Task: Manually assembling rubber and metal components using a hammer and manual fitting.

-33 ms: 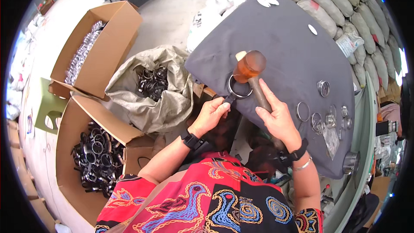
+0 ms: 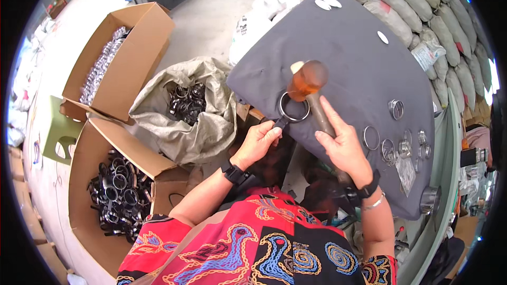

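My left hand (image 2: 258, 142) is closed round the short black handle of a ring-shaped part (image 2: 293, 110). The ring has a bright metal rim and rests at the near edge of the dark grey cloth-covered table (image 2: 338, 47). In my right hand (image 2: 346, 145) is a mallet (image 2: 310, 78) with an orange-brown head and a grey-brown handle. Its head is over the far side of the ring; I cannot tell whether the two touch. My right index finger stretches along the handle.
Loose metal rings (image 2: 371, 137) and a small clear bag (image 2: 405, 175) lie at the table's right. White discs (image 2: 328, 3) lie at its far end. A sack of black parts (image 2: 188, 103), a box of black rings (image 2: 119, 190) and another carton (image 2: 127, 53) stand left. Stacked sacks (image 2: 417, 0) line the far right.
The mallet and my right hand have shifted very slightly to the right. My left hand and the ring stay nearly where they were.
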Motion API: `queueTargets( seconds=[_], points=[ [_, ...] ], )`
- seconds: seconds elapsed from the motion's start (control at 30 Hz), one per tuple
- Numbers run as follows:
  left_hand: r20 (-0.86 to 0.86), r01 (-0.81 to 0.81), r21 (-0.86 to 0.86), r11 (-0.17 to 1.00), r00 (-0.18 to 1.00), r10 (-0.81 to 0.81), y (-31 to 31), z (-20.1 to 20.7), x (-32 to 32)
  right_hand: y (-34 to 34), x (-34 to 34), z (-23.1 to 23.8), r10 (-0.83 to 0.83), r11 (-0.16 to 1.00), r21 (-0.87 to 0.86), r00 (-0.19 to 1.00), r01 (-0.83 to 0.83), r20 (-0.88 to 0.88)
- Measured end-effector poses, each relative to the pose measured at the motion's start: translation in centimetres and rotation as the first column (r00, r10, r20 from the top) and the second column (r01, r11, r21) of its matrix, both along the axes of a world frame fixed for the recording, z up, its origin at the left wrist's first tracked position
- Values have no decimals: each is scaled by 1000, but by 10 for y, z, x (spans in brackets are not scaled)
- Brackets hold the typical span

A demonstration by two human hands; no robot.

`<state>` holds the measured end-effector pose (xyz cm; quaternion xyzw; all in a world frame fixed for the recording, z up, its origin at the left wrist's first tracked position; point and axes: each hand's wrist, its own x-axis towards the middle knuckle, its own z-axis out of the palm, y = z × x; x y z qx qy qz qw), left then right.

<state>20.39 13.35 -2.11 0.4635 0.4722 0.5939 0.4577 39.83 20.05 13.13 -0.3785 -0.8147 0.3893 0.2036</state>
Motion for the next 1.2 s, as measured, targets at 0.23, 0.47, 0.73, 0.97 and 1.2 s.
queueTargets(
  seconds=[0.23, 0.47, 0.73, 0.97, 1.2],
  points=[
    [-10, -5, -13, 1000, 1000, 5, -1, -3, 0, -2, -12, 33, -31, 896, 437, 993, 80, -118],
    [24, 50, -90, 995, 999, -48, 4, 1, -3, 7, -6, 4, -173, 952, -269, 981, 143, -92],
    [30, 27, -17, 999, 999, -26, 1, -3, -2, -12, -6, -12, -189, 970, 133, 977, 202, -99],
    [39, 71, -109, 991, 997, -67, 1, -2, -6, -19, 30, 1, -219, 976, -66, 898, 210, -382],
    [-22, 51, -179, 983, 998, -56, 1, -4, -9, -44, 12, -20, -205, 978, -8, 953, 208, -225]
  ],
)
